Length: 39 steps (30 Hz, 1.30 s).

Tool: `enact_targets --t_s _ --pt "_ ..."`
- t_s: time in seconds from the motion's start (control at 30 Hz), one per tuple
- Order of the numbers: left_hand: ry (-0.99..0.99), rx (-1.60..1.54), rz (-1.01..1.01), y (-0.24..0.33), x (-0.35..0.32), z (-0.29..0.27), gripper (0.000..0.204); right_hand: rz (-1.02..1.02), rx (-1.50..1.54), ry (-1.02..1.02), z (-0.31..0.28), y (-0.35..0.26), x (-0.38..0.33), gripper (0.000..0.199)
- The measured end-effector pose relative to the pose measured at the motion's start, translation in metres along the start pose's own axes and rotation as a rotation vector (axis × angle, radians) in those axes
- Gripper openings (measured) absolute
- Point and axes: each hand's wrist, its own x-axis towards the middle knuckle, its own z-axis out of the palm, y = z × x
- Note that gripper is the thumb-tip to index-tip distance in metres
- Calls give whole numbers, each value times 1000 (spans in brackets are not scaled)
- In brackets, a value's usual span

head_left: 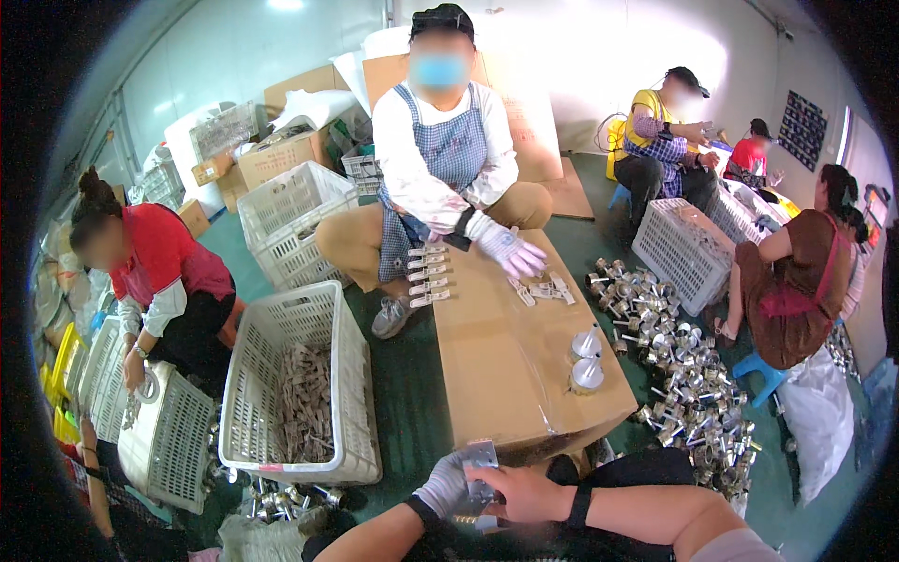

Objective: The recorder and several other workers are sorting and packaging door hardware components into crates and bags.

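Note:
At the near end of a cardboard box, my left hand (444,485), in a pale grey glove, is closed on a shiny flat metal piece (481,456). My bare right hand (529,494) has its thumb and fingers pressed on the same piece from the right. Below the fingers, shiny metal shows near my lap, and I cannot tell whether it belongs to the same piece. On the cardboard box (487,375) stand two round metal parts with upright stems (587,375). Farther along lie a row of metal clips (429,276) and a small group of similar clips (546,290).
Across the box a co-worker's gloved hand (510,248) reaches over the clips. A white crate (361,412) of greyish strips stands at left. Stemmed metal parts (693,403) are heaped on the floor at right. Other people sit at both sides among white crates.

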Motion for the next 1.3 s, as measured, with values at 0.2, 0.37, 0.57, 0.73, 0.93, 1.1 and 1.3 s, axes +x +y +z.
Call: enact_targets --t_s 0.2,0.37,0.57,0.73,0.93,1.1,1.3 --pt "-171 95 88 -7 10 -24 33 -15 2 8 -6 -6 -1 56" --pt "-51 319 149 -2 1 -10 33 63 -17 -74 -13 -10 1 53" --pt "-97 527 248 3 -20 16 34 35 -78 -53 -10 -11 -1 54" --pt "-108 336 155 -9 19 8 27 32 -121 -13 -15 -5 -4 54" --pt "-191 -43 107 -30 60 -39 25 58 -150 -70 -17 -16 3 56" --pt "-212 215 248 -21 44 -19 25 -80 -194 -9 -11 -1 0 57" --pt "-208 250 325 -31 77 -7 25 -23 -160 -58 -18 -3 9 57"
